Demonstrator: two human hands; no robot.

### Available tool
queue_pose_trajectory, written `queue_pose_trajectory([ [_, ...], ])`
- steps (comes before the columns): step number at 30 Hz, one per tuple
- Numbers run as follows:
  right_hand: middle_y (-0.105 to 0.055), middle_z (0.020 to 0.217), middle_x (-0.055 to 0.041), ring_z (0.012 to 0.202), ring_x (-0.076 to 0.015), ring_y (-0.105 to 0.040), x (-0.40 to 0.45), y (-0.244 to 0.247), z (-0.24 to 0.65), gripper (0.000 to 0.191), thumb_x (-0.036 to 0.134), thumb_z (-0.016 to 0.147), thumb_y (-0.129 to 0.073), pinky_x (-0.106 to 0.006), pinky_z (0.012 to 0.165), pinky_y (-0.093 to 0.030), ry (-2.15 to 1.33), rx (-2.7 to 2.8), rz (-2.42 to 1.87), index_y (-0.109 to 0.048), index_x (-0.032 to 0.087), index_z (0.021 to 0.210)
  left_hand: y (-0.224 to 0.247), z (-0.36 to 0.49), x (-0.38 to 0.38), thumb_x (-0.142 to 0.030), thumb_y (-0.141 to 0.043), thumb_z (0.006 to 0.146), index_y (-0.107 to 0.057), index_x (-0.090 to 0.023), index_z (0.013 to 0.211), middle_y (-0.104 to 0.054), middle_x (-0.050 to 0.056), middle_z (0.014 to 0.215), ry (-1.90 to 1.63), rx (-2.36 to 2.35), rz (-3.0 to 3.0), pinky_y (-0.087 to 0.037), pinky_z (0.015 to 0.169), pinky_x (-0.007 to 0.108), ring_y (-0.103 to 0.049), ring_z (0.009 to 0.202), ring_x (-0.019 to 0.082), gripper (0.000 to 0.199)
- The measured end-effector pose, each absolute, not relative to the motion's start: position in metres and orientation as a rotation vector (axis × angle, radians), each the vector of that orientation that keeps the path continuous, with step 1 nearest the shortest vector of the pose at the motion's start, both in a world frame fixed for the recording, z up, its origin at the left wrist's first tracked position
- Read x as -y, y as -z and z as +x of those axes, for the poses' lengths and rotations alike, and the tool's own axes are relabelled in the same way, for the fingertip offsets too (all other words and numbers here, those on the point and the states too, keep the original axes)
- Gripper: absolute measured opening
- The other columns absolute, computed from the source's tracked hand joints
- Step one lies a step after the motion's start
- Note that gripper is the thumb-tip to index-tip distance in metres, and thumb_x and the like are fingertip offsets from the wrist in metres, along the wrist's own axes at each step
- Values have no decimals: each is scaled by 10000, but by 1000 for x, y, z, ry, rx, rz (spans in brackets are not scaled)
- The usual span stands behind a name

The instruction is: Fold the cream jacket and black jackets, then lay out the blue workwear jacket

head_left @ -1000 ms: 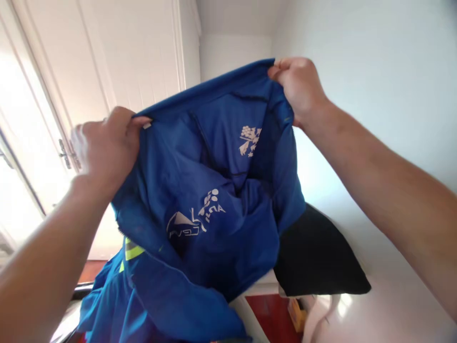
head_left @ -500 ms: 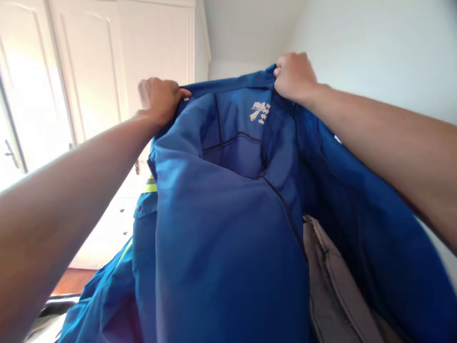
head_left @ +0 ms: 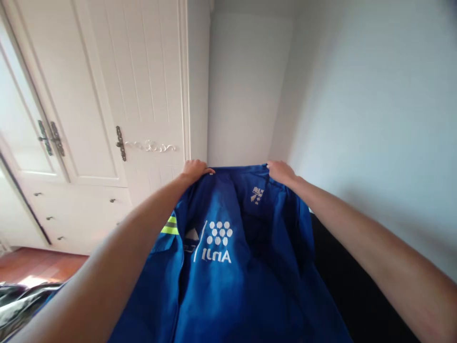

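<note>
A blue work jacket [head_left: 217, 295] hangs spread out in front of me, held up by its top edge. My left hand [head_left: 195, 170] is closed on the upper left corner, its thumb lying along the edge. My right hand [head_left: 281, 172] grips the upper right corner, fingers wrapped over the cloth. White lettering and a cluster of white dots show reversed on the cloth, and a worn white print sits near the right corner. A yellow and grey reflective band [head_left: 170, 226] crosses the part beside my left forearm. The jacket's lower end runs out of view.
White wardrobe [head_left: 153, 95] doors with dark metal handles and drawers stand at the left. A pale wall [head_left: 374, 95] rises on the right, with something black [head_left: 360, 276] below my right forearm. Reddish wooden floor [head_left: 43, 263] and dark and whitish fabric [head_left: 21, 305] show lower left.
Both hands have gone lower in view and farther out, with the jacket still between them. The bulging cloth has flattened, and the white lettering now shows. My view has shifted.
</note>
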State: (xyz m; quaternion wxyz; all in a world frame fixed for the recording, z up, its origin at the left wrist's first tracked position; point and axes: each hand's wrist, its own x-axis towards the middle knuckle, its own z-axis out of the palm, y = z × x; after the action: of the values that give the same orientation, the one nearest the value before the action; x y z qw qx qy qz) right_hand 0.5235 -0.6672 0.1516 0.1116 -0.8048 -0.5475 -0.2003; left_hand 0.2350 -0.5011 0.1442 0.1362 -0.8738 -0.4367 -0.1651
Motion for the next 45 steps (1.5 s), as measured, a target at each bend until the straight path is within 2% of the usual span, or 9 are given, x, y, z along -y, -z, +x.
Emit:
queue_pose_trajectory([
  [11,-739,941,-142,898,-237,-678,583,39,601,250,192,918,-488,-259,695,-421,-75,1665,-2544,-729,157,864,37,245,436,-671,-608,801,-711,-213,979,-729,129,997,-102,1299,-2891,-456,709,310,-677,936,301,502],
  [16,-747,939,-101,925,-221,-670,574,63,614,252,234,911,-507,-245,748,-444,-226,1558,-2480,-728,163,812,35,212,456,-756,-614,681,-664,-174,916,-708,123,894,-194,1417,-2926,-414,589,299,-659,814,294,629],
  [21,-753,892,-76,854,-205,-686,587,48,607,336,454,906,-571,-240,709,-491,-426,1466,-2336,-714,159,832,12,190,478,-375,-657,689,-580,-186,629,-607,23,594,-406,1324,-3032,-340,528,271,-592,613,201,213],
  [24,-732,759,-58,708,-197,-677,596,23,608,455,607,744,-724,-253,617,-518,-752,1325,-2108,-670,160,806,-10,175,465,-310,-642,702,-578,-184,581,-545,-12,523,-269,1452,-3106,-340,521,257,-546,563,165,185],
  [27,-738,791,-63,713,-213,-687,592,-8,619,487,557,603,-846,-287,635,-553,-927,1186,-1889,-651,178,838,-35,164,434,-308,-604,778,-643,-168,646,-573,-19,545,-4,1615,-3094,-360,537,238,-523,564,136,196],
  [33,-725,850,-101,848,-253,-690,568,-10,612,287,450,844,-676,-308,707,-523,-186,1414,-2443,-648,169,794,-32,192,391,-350,-656,835,-671,-111,1151,-732,67,993,197,1603,-2787,-470,757,247,-635,866,172,396],
  [37,-710,1006,-149,1020,-325,-657,568,27,578,193,348,840,-693,-376,815,-498,-72,1498,-2601,-687,163,895,11,213,400,-461,-675,817,-658,-141,1208,-681,156,1195,46,1604,-2743,-496,862,371,-643,1071,322,506],
  [41,-614,1276,-169,1176,-311,-587,592,32,559,363,412,939,-562,-384,952,-465,46,1666,-2504,-622,170,1203,24,194,425,-587,-409,943,-571,-150,1311,-650,166,1251,98,1484,-2779,-469,935,391,-618,1141,321,594],
  [45,-595,1328,-144,1234,-296,-554,646,12,550,390,412,943,-542,-375,1060,-419,146,1754,-2200,-617,176,1243,1,153,470,-650,-291,950,-569,-141,1299,-665,157,1226,193,1341,-2873,-436,980,384,-606,1161,312,677],
])
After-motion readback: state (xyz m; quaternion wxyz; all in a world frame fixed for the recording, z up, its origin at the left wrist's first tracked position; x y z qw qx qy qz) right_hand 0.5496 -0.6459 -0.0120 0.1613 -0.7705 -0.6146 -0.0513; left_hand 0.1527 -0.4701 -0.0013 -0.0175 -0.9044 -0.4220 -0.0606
